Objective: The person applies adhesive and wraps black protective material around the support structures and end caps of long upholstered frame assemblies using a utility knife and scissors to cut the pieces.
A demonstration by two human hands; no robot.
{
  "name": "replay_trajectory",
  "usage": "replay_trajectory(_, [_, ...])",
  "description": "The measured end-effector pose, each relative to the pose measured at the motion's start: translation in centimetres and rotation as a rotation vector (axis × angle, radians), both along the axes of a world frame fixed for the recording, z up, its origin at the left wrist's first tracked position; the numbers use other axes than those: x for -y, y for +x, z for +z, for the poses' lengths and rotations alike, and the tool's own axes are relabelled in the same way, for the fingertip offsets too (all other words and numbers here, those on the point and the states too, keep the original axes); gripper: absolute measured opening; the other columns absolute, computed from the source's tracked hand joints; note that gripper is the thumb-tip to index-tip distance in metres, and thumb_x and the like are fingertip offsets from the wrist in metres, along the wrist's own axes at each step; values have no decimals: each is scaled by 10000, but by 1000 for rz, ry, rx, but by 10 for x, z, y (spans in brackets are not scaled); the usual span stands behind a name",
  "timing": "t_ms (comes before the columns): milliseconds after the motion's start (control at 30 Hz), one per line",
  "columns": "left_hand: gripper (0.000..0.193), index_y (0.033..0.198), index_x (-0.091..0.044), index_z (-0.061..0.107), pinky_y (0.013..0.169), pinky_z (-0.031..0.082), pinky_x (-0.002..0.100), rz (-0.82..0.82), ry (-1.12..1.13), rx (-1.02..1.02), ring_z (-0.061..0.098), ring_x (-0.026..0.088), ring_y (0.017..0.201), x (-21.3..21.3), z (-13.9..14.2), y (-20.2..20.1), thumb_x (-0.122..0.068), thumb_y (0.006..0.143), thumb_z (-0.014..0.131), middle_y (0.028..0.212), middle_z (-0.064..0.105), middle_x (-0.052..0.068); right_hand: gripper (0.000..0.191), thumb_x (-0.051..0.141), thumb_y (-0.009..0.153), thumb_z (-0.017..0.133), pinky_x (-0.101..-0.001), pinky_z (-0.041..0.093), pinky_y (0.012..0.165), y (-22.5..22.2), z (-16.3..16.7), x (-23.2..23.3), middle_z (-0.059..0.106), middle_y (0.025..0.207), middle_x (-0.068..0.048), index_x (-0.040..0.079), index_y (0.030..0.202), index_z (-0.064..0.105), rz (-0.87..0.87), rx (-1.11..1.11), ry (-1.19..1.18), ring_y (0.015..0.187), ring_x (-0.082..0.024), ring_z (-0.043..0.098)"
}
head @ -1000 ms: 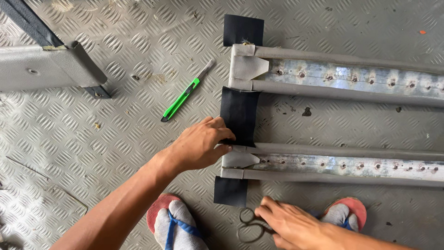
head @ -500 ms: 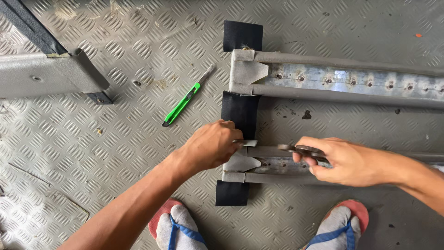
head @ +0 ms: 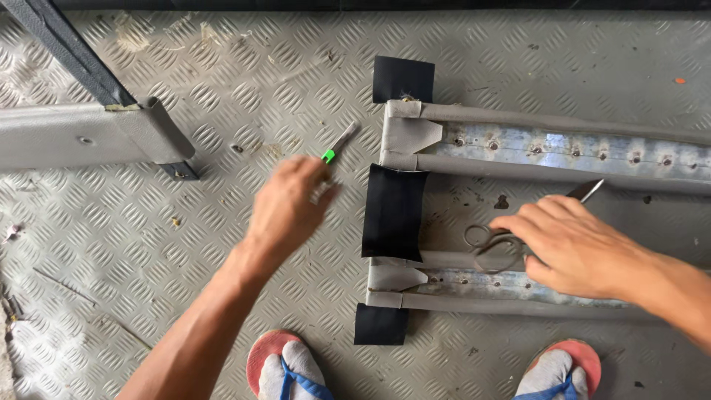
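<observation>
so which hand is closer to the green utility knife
Left. The left hand lies over the green utility knife, covering most of its handle, seemingly touching it. The right hand is well off to the right, resting on the scissors over the lower metal rail.

Green-tipped knife (head: 335,148), black fabric (head: 393,212), grey diamond-tread floor (head: 222,74), silver scissors (head: 495,248), red/blue sandals (head: 285,367).

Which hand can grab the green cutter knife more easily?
Probably the left hand: it is right over the green cutter knife. The right hand lies on the scissors, farther away.
</observation>
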State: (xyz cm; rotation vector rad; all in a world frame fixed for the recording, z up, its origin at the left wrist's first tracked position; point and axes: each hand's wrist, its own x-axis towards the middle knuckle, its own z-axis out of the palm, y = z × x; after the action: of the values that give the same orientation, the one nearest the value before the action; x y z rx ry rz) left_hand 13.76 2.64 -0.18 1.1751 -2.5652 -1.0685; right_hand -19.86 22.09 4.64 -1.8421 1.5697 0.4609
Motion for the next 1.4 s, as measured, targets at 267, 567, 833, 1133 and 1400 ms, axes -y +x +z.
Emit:
replay_trajectory(267, [352, 1063, -31, 622, 806, 496, 472, 61, -168, 1, 622, 368, 934, 13, -28, 20, -211, 827, 812, 963, 629, 152, 582, 98, 739, 596, -457, 414, 1011, 3, 0, -8, 593, 1263, -115, 64, 1320, 587, -150, 236, -358, 1171, -305, 533])
replay_trajectory(567, [168, 1071, -1, 646, 728, 515, 458, 353, -80, -103, 655, 368, 806, -11, -28, 32, -153, 1001, 661, 898, 673, 186, 404, 399, 898, 615, -482, 405, 1011, 45, -3, 2, 721, 1067, -103, 80, 1130, 704, -198, -31, -422, 1054, -297, 630])
replay_trajectory(833, [220, 1128, 9, 645, 710, 537, 289, 584, 557, -438, 617, 106, 772, -52, 5, 16, -181, 1021, 620, 877, 679, 51, 382, 444, 935, 568, -444, 449, 911, 6, -14, -35, 714, 944, -49, 131, 1102, 708, -362, -47, -97, 991, -269, 641])
replay_trajectory(1133, [159, 1076, 7, 725, 751, 498, 254, 473, 1095, -746, 588, 76, 835, -134, 18, -38, -108, 967, 714, 917, 662, -18, 411, 322, 980, 626, -380, 528, 934, 59, 10, -30, 673, 1195, -108, 19, 1255, 659, -453, 549, -559, 1099, -265, 670])
replay_trajectory(1400, [129, 1041, -90, 763, 671, 523, 306, 135, 342, -396, 653, 178, 750, -119, 15, -40, -137, 923, 742, 871, 664, 32, 331, 235, 1060, 520, -334, 605, 810, 102, -22, -7, 737, 1028, -119, -6, 1251, 641, -1105, 981, -231, 928, -154, 732])
